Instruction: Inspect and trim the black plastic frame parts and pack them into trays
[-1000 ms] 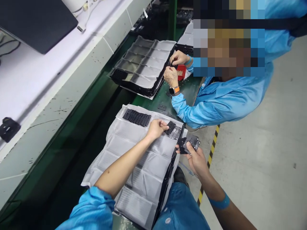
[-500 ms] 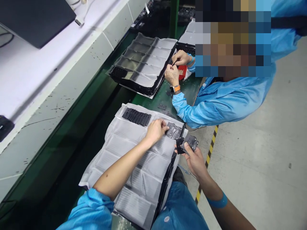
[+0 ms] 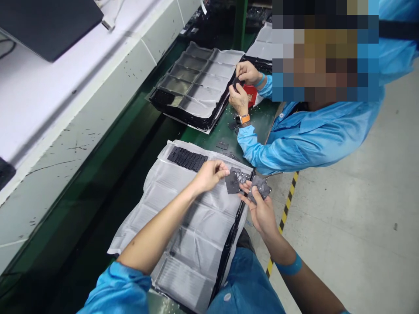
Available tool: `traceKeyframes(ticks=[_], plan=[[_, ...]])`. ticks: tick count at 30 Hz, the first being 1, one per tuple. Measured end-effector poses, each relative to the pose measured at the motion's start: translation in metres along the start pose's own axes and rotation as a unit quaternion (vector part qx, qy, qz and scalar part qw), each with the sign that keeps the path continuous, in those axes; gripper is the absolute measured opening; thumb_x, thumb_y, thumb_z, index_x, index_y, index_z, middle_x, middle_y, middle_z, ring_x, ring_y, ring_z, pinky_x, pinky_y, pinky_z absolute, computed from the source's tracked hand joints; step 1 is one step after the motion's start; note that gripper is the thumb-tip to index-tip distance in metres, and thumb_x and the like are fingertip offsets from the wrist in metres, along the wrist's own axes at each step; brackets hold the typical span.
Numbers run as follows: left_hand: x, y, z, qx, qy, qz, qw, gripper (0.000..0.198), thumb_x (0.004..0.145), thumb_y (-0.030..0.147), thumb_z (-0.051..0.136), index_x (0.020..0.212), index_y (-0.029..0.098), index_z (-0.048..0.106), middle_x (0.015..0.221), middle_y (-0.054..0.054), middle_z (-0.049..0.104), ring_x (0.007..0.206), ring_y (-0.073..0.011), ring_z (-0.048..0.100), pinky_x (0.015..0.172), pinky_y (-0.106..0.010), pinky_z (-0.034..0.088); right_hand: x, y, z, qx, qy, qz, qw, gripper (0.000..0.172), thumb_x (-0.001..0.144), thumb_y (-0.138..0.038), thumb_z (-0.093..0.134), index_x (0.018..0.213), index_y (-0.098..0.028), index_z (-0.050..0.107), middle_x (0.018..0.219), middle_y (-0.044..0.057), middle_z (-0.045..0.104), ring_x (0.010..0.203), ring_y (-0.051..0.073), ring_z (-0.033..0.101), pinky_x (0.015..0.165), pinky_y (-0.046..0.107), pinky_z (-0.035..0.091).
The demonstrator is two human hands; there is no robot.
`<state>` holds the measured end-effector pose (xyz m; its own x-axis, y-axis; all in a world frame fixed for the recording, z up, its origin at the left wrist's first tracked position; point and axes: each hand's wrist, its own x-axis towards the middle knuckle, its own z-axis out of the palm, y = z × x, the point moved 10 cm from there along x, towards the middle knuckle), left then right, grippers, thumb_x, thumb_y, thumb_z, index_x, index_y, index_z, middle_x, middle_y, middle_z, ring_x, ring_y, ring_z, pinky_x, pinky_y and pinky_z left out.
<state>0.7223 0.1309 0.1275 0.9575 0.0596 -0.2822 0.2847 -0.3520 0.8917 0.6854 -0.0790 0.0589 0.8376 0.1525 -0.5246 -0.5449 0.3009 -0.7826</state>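
My left hand (image 3: 209, 175) pinches the upper corner of a thin dark plate (image 3: 232, 182), whose lower edge is close to my right fingertips. My right hand (image 3: 263, 214) holds a small stack of similar dark flat plates (image 3: 260, 187), thumb on top, over the tray's right edge. Beneath them lies a compartmented tray lined with white sheet (image 3: 193, 207). A row of overlapping black plates (image 3: 186, 158) fills its far left compartment. More plates with shiny spots (image 3: 244, 175) lie in the far right one, partly hidden by the held plate.
Across from me, a co-worker in a blue sleeve (image 3: 294, 148) handles a small dark piece beside another lined tray stack (image 3: 196, 83). A red container (image 3: 250, 95) and loose dark plates (image 3: 222, 145) are on the green bench. A white shelf (image 3: 81, 96) runs along the left.
The thin plate that stuck out from my right fingers is now at my left fingertips, further left. My right hand has shifted slightly; its stack is still in it.
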Motion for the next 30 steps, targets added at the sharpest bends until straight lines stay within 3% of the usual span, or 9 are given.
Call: traceKeyframes(ticks=[3, 7, 11, 15, 20, 23, 26, 30], plan=[[0.034, 0.002, -0.005, 0.038, -0.052, 0.023, 0.998, 0.013, 0.084, 0.021, 0.074, 0.074, 0.016, 0.069, 0.068, 0.001, 0.066, 0.064, -0.0147, 0.056, 0.066, -0.026, 0.042, 0.004, -0.002, -0.007, -0.018, 0.009, -0.005, 1.000, 0.047, 0.079, -0.059, 0.087, 0.105, -0.021, 0.080, 0.114, 0.010, 0.081, 0.091, 0.023, 0.072, 0.078, 0.040, 0.064], [0.065, 0.002, 0.002, 0.087, -0.100, 0.043, 0.990, 0.013, 0.077, 0.014, 0.079, 0.068, 0.017, 0.070, 0.065, 0.002, 0.068, 0.064, -0.0152, 0.058, 0.067, -0.026, 0.041, 0.001, -0.003, -0.013, -0.051, -0.001, -0.002, 0.999, 0.047, 0.079, -0.056, 0.087, 0.106, -0.018, 0.084, 0.084, 0.006, 0.077, 0.071, 0.017, 0.063, 0.067, 0.032, 0.057], [0.073, -0.002, 0.009, 0.132, -0.115, 0.051, 0.983, 0.014, 0.073, 0.012, 0.084, 0.069, 0.018, 0.073, 0.066, 0.001, 0.071, 0.065, -0.0169, 0.062, 0.068, -0.026, 0.041, -0.002, -0.004, -0.016, -0.076, -0.010, -0.007, 0.997, 0.047, 0.078, -0.055, 0.088, 0.106, -0.017, 0.084, 0.079, 0.004, 0.074, 0.067, 0.017, 0.060, 0.063, 0.032, 0.052], [0.072, -0.001, 0.005, 0.160, -0.091, 0.060, 0.981, 0.017, 0.073, 0.013, 0.087, 0.070, 0.020, 0.072, 0.068, 0.002, 0.069, 0.067, -0.0176, 0.062, 0.068, -0.027, 0.041, -0.002, -0.002, -0.017, -0.094, -0.018, -0.012, 0.995, 0.047, 0.079, -0.057, 0.088, 0.105, -0.017, 0.082, 0.076, 0.003, 0.072, 0.066, 0.018, 0.059, 0.062, 0.031, 0.049], [0.044, 0.016, -0.006, 0.167, -0.027, 0.070, 0.983, 0.014, 0.083, 0.023, 0.083, 0.077, 0.019, 0.071, 0.078, -0.002, 0.071, 0.073, -0.0190, 0.062, 0.072, -0.028, 0.043, -0.005, 0.000, -0.006, -0.108, -0.042, -0.018, 0.993, 0.044, 0.083, -0.058, 0.085, 0.099, -0.018, 0.079, 0.069, 0.001, 0.069, 0.062, 0.018, 0.059, 0.061, 0.032, 0.051], [0.007, 0.016, 0.012, 0.051, -0.057, 0.039, 0.996, 0.023, 0.088, 0.038, 0.080, 0.082, 0.018, 0.072, 0.079, -0.004, 0.074, 0.072, -0.0186, 0.065, 0.070, -0.028, 0.047, -0.007, 0.000, 0.004, -0.122, -0.052, -0.024, 0.991, 0.041, 0.085, -0.059, 0.083, 0.089, -0.019, 0.076, 0.067, 0.001, 0.069, 0.061, 0.018, 0.061, 0.063, 0.033, 0.052], [-0.026, 0.007, 0.037, -0.117, -0.110, -0.019, 0.987, 0.030, 0.082, 0.043, 0.084, 0.082, 0.016, 0.072, 0.075, -0.004, 0.074, 0.070, -0.0181, 0.067, 0.069, -0.028, 0.051, -0.009, 0.002, 0.015, -0.138, -0.068, -0.028, 0.988, 0.042, 0.085, -0.060, 0.083, 0.081, -0.019, 0.073, 0.067, 0.002, 0.072, 0.060, 0.019, 0.063, 0.064, 0.033, 0.053], [-0.035, -0.004, 0.037, -0.140, -0.075, -0.042, 0.986, 0.031, 0.086, 0.046, 0.080, 0.082, 0.016, 0.070, 0.072, -0.003, 0.072, 0.069, -0.0163, 0.066, 0.068, -0.027, 0.050, -0.012, 0.003, 0.027, -0.156, -0.097, -0.032, 0.982, 0.042, 0.087, -0.061, 0.080, 0.081, -0.020, 0.075, 0.071, 0.004, 0.076, 0.062, 0.020, 0.067, 0.066, 0.035, 0.055]])
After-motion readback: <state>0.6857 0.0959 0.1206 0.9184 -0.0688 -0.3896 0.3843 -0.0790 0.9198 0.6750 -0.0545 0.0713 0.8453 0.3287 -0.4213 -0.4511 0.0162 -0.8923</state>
